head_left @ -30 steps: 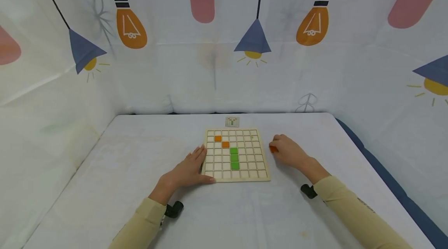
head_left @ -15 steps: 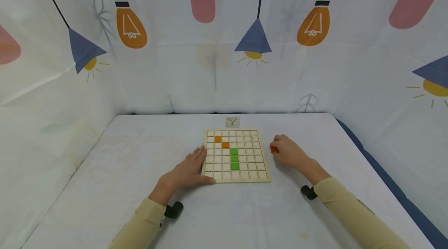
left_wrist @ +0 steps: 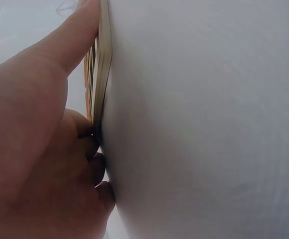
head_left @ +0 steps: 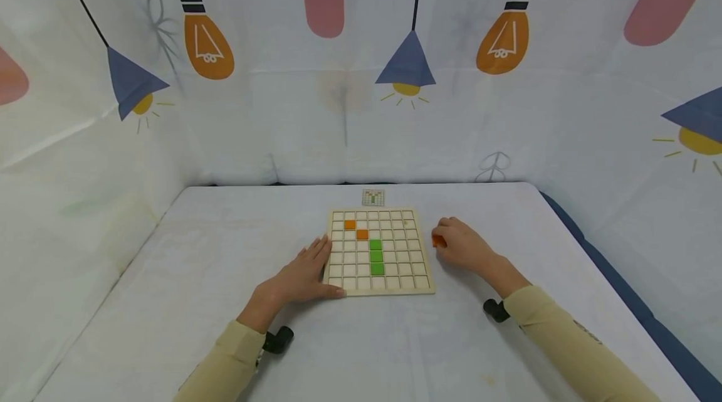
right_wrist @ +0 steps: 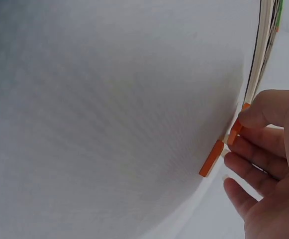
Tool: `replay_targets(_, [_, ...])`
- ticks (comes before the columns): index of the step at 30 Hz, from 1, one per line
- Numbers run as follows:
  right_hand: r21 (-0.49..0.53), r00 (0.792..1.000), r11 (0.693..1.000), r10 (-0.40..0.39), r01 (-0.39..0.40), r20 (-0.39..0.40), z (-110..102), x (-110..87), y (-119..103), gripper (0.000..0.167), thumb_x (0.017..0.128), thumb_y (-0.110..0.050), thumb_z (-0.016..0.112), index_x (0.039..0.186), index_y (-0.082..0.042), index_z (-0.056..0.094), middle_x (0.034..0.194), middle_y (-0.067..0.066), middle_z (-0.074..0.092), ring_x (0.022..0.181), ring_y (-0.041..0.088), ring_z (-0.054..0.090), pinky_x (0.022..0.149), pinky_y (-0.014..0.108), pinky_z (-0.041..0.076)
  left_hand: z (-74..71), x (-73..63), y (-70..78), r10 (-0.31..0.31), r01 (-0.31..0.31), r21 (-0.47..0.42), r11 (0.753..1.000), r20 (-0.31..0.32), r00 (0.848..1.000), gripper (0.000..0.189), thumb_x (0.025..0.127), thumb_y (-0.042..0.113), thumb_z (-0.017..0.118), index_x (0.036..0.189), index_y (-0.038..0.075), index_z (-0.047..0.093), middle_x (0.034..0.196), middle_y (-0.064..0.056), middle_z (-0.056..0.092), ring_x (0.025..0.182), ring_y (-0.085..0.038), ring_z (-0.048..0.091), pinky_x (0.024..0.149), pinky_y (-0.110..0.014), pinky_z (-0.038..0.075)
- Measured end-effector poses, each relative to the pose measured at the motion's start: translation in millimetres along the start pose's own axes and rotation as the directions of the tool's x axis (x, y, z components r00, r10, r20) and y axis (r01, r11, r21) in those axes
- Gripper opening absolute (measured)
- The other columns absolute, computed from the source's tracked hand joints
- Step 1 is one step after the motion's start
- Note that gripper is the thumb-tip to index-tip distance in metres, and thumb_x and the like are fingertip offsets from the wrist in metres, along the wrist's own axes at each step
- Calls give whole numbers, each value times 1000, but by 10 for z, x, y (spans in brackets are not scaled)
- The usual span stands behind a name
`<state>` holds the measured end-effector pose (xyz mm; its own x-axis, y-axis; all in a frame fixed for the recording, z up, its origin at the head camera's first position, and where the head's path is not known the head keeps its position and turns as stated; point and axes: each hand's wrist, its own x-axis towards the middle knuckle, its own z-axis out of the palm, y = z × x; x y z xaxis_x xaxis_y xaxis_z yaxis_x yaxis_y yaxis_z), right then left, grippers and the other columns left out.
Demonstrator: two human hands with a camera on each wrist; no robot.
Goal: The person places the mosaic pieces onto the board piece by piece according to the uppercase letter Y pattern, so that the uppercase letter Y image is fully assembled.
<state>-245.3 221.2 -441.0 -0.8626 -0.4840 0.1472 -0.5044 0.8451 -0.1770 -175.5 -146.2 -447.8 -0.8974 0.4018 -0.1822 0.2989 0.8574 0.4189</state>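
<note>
A pale wooden grid board point(head_left: 401, 258) lies on the white table with two orange tiles point(head_left: 362, 234) set diagonally and a column of green tiles point(head_left: 376, 256) below them. My left hand point(head_left: 301, 273) rests against the board's left edge, fingers extended along it and thumb at the near left corner. Right of the board, my right hand point(head_left: 464, 245) pinches an orange tile point(right_wrist: 237, 127) between thumb and index finger. In the right wrist view, a second orange tile point(right_wrist: 212, 159) lies on the table by the fingertips. The head view hides most of both tiles behind the hand.
A small card with a printed grid pattern point(head_left: 373, 197) lies just beyond the board's far edge. White cloth with printed lamps point(head_left: 407, 63) hangs behind the table point(head_left: 225, 232). Each wrist carries a small black camera point(head_left: 279, 340).
</note>
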Motion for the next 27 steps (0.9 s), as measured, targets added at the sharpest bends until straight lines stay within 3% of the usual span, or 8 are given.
replay_targets(27, [-18, 999, 999, -42, 41, -22, 15, 177, -171, 21, 87, -8, 66, 106, -4, 74, 98, 4, 66, 91, 19, 57, 80, 35, 53, 14, -5, -8, 3, -3, -9, 1000, -9, 1000, 113, 83, 63, 70, 159, 2, 12, 169, -13, 8, 157, -30, 6, 127, -51, 16])
